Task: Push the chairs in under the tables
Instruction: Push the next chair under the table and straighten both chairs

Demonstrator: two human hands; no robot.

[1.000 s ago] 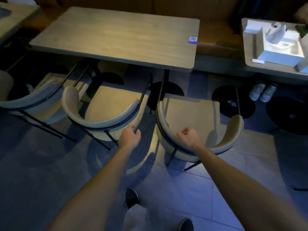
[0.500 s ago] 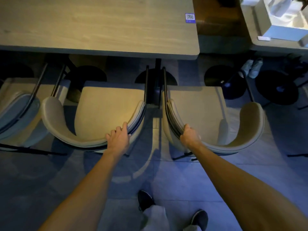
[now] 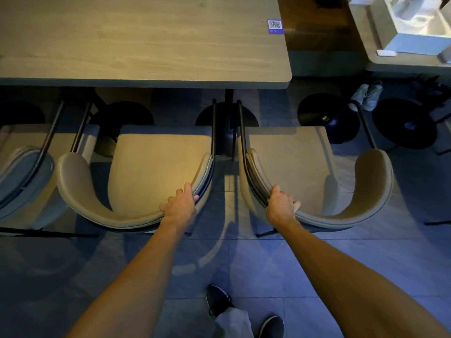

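Two beige chairs with curved backrests stand side by side before a long wooden table [image 3: 146,45], seats facing it. My left hand [image 3: 179,206] grips the right end of the backrest of the left chair [image 3: 156,167]. My right hand [image 3: 280,206] grips the left end of the backrest of the right chair [image 3: 290,167]. Both seat fronts lie a little short of the table's near edge, with the table's black post [image 3: 228,123] between the chairs.
A third chair [image 3: 22,176] stands at the far left. Round black table bases [image 3: 327,118] sit on the tiled floor. A second table [image 3: 400,62] at the right carries white boxes [image 3: 415,32]; pale shoes [image 3: 366,95] lie beneath it. A brown bench [image 3: 314,30] runs behind.
Both hands have closed on the chair backs, and the chairs have moved toward the table and straightened. My view has come forward over them.
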